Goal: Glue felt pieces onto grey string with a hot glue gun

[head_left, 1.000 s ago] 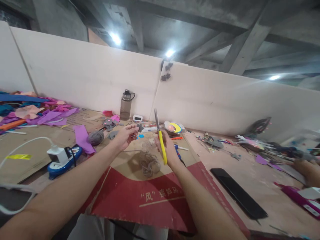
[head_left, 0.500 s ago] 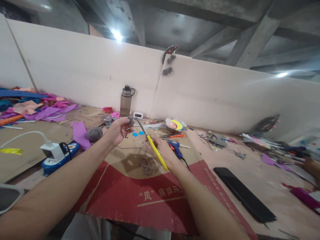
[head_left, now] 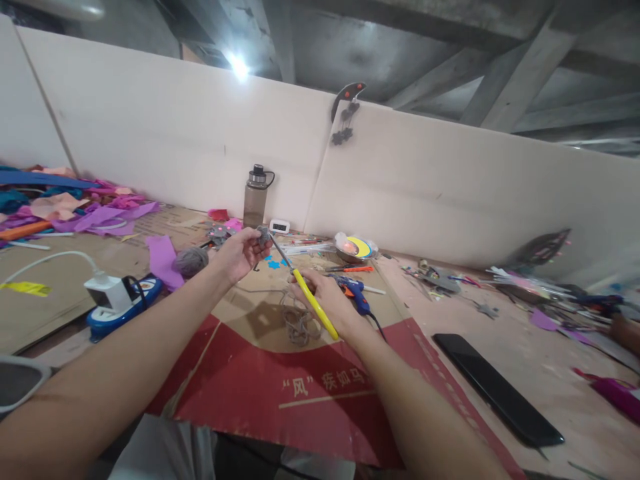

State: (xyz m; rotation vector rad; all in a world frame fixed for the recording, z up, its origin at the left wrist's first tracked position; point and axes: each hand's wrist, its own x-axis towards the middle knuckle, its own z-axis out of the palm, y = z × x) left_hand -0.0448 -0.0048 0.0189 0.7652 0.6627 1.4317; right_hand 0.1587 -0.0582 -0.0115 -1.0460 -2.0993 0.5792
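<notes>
Pinched in the fingertips of my left hand (head_left: 246, 253) is a small grey yarn piece (head_left: 263, 235), its exact shape too small to make out. My right hand (head_left: 323, 300) grips yellow-handled scissors (head_left: 316, 303), whose blades point up and left, with the tips at the grey piece. Below my hands a loose tangle of grey yarn (head_left: 299, 325) lies on the cardboard sheet (head_left: 240, 387). A grey yarn ball (head_left: 191, 261) rests left of my left wrist. Small blue cut-outs (head_left: 273, 264) lie just beyond the hands.
A blue glue gun (head_left: 356, 293) is beside my right hand, with a black phone (head_left: 495, 387) farther right. A water bottle (head_left: 255, 198) and small clock (head_left: 279, 227) stand by the partition. At left are a power strip (head_left: 117, 310) and coloured scraps (head_left: 95, 213).
The scissor tips have come closer to the grey yarn piece and now meet it. My view has shifted slightly; both hands keep their hold.
</notes>
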